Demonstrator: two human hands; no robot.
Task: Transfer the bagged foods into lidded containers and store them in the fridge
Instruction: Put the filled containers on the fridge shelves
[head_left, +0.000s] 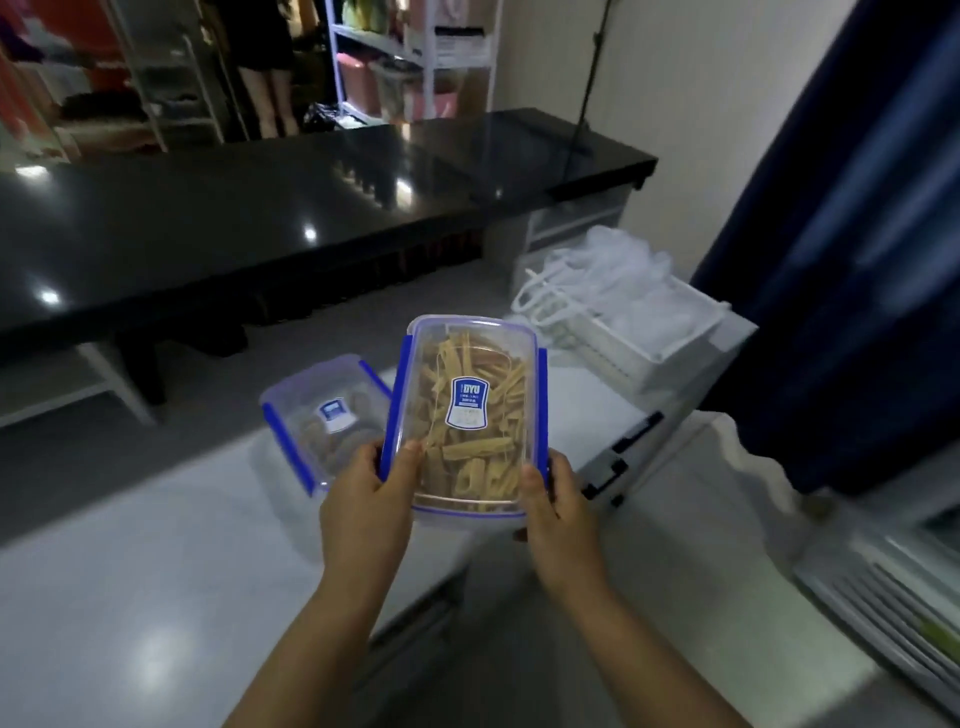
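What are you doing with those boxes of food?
A person is holding a clear lidded container full of tan dried food strips, lifted above the white surface. The left hand grips its near left edge and the right hand grips its near right edge, thumbs on the lid. Its blue side clips look closed. A second lidded container with darker food sits on the white surface just to the left. Empty-looking plastic bags lie in a white tray beyond.

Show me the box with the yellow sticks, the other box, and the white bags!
Box with yellow sticks (467, 415): head view, on its clear lid.
Other box (322, 415): head view, on its clear lid.
White bags (618, 291): head view, on the crumpled plastic.
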